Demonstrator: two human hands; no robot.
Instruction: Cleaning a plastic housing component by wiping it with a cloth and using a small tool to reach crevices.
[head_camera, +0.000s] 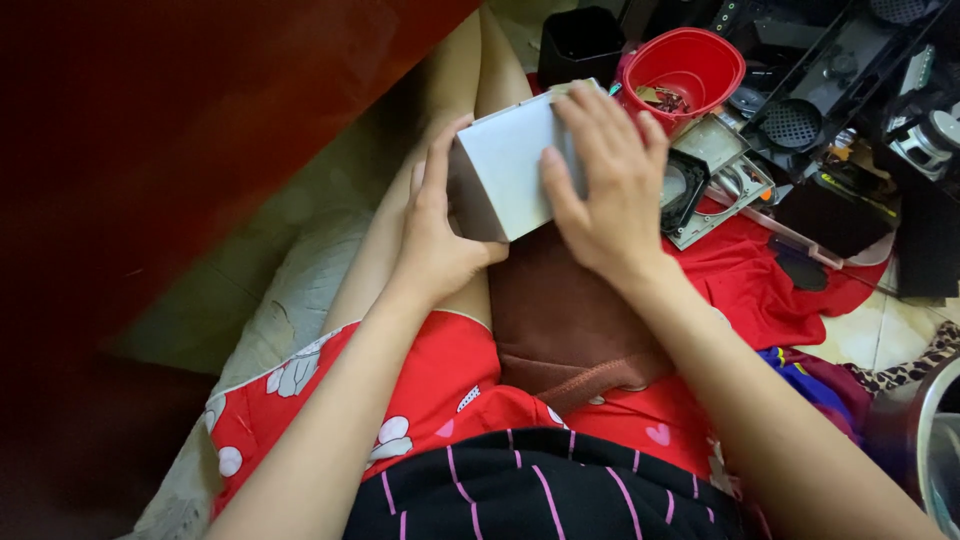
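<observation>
Both hands are on a grey metal box (505, 170) held above the person's lap, near the middle of the scene. The left hand (432, 235) wraps around the box's near-left end, thumb up along the left edge and palm cupped under the corner, so it is closed on the box. The right hand (605, 180) lies flat over the top right face, fingers (600, 115) spread toward the far edge and thumb pressing the near side; it too grips the box rather than hanging open. The box is tilted, its near-left corner lower than its far end.

Under it a brown cloth (560, 315) covers the right thigh, with red patterned shorts (440, 385) below. Just beyond the box on the far right stands a red bucket (690, 65) with small scraps inside, and to its left a black container (580, 40). Further right, dismantled disc drive frames (715, 170) lie on a red cloth (760, 280) beside black plastic housings (830, 85).

To turn or inspect such a casing well, I would judge that the left hand should keep bearing the weight while the right steers, with fingertips kept off the sheet-metal edges, which are likely sharp, and the box kept over the brown cloth in case loose parts drop.
</observation>
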